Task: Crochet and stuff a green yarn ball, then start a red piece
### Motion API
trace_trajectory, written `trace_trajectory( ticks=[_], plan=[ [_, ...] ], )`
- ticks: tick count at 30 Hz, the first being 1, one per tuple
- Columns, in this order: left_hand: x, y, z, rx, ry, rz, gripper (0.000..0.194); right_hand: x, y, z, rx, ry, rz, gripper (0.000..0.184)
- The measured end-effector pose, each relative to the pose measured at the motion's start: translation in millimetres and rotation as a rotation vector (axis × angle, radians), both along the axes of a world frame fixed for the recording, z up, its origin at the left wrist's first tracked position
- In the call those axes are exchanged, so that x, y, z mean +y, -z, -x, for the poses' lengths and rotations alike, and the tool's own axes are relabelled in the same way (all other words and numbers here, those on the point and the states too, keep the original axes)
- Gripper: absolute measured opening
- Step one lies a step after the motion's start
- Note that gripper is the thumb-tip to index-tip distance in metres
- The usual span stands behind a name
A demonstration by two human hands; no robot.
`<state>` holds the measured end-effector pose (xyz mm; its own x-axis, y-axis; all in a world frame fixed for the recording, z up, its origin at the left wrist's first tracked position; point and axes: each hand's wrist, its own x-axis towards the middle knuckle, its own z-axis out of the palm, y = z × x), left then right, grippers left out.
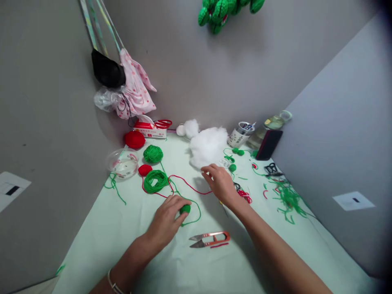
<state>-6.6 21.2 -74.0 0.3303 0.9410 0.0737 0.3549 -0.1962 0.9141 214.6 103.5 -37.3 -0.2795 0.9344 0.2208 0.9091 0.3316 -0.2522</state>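
Observation:
My left hand [167, 218] is closed around a small green crocheted piece [185, 209], held just above the table, with a green yarn tail looping out beside it. My right hand [218, 181] is at the front edge of a fluffy white heap of stuffing [208, 147]. Its fingers are loosely bent and apart, and nothing shows between them; whether the fingertips touch the stuffing I cannot tell. Orange-handled thread snips [210, 239] lie in front of both hands, blades to the left, by a short red yarn piece [219, 245].
Green yarn [155, 181], a green ball [153, 154], red yarn [134, 139] and a clear bowl [123, 164] sit at the left. Red scissors [163, 123] rest on a box [150, 130]. Rightward are a pen can [241, 134], a phone [269, 145] and green yarn scraps [289, 197].

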Motion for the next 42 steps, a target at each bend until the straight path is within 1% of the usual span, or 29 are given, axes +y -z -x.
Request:
trace_trajectory(
  ticks=[2, 3, 4, 6, 8, 10, 11, 13, 16, 18, 21, 23, 25, 26, 29, 30, 32, 33, 36, 38, 40, 42],
  plan=[
    [-1, -2.8, 1, 0.027, 0.01, -0.023, 0.032, 21, 6.0, 3, -0.054, -0.007, -0.032, 0.036],
    [-1, -7.3, 2, 0.044, 0.009, -0.036, 0.035, 31, 8.5, 5, -0.078, -0.011, -0.044, 0.04],
    [-1, -13.5, 4, 0.065, 0.008, -0.053, 0.037, 39, 10.8, 6, -0.097, -0.016, -0.05, 0.041],
    [2, -29.2, 7, 0.118, 0.019, -0.086, 0.034, 54, 14.7, 4, -0.119, -0.025, -0.053, 0.031],
    [11, -44.1, 9, 0.165, 0.043, -0.098, 0.025, 64, 18.1, -1, -0.113, -0.024, -0.055, 0.023],
    [28, -52.3, 6, 0.182, 0.049, -0.096, 0.017, 70, 21.2, -6, -0.08, -0.013, -0.065, 0.02],
    [39, -52.9, 2, 0.182, 0.039, -0.098, 0.017, 72, 22.6, -8, -0.055, -0.007, -0.072, 0.019],
    [66, -47.2, -10, 0.176, -0.009, -0.101, 0.023, 75, 25.1, -11, -0.003, -0.005, -0.078, 0.019],
    [111, -28.5, -34, 0.177, -0.098, -0.11, 0.035, 78, 27.9, -12, 0.056, -0.021, -0.072, 0.018],
    [135, -15.8, -48, 0.197, -0.13, -0.116, 0.039, 80, 28.7, -11, 0.076, -0.032, -0.065, 0.016],
    [159, -2.9, -59, 0.228, -0.133, -0.121, 0.038, 82, 28.3, -9, 0.078, -0.05, -0.047, 0.016],
    [166, 0.5, -60, 0.24, -0.119, -0.123, 0.038, 82, 27.4, -8, 0.062, -0.069, -0.023, 0.024],
    [169, -0.1, -59, 0.246, -0.101, -0.119, 0.037, 82, 26.5, -5, 0.031, -0.087, 0.009, 0.036],
    [169, -1.7, -57, 0.247, -0.092, -0.113, 0.036, 82, 26.2, -4, 0.01, -0.091, 0.027, 0.036],
    [167, -9.7, -49, 0.243, -0.071, -0.078, 0.035, 85, 25.7, 4, -0.063, -0.087, 0.085, 0.023],
    [166, -13.0, -46, 0.233, -0.07, -0.062, 0.035, 86, 25.6, 7, -0.085, -0.082, 0.101, 0.023],
    [160, -20.4, -39, 0.19, -0.077, -0.035, 0.035, 89, 25.3, 14, -0.122, -0.069, 0.122, 0.03],
    [155, -24.6, -35, 0.157, -0.086, -0.024, 0.034, 91, 25.1, 18, -0.135, -0.062, 0.127, 0.034],
    [134, -39.1, -22, 0.006, -0.144, -0.006, 0.027, 98, 23.3, 24, -0.163, -0.028, 0.136, 0.034],
    [115, -49.7, -11, -0.121, -0.192, -0.003, 0.035, 103, 20.3, 25, -0.173, 0.003, 0.144, 0.035],
    [96, -59.0, 2, -0.237, -0.262, -0.015, 0.036, 104, 13.9, 23, -0.175, 0.025, 0.146, 0.034],
    [79, -65.7, 16, -0.311, -0.334, -0.02, 0.036, 97, 2.7, 20, -0.168, 0.031, 0.127, 0.034]
  ],
)
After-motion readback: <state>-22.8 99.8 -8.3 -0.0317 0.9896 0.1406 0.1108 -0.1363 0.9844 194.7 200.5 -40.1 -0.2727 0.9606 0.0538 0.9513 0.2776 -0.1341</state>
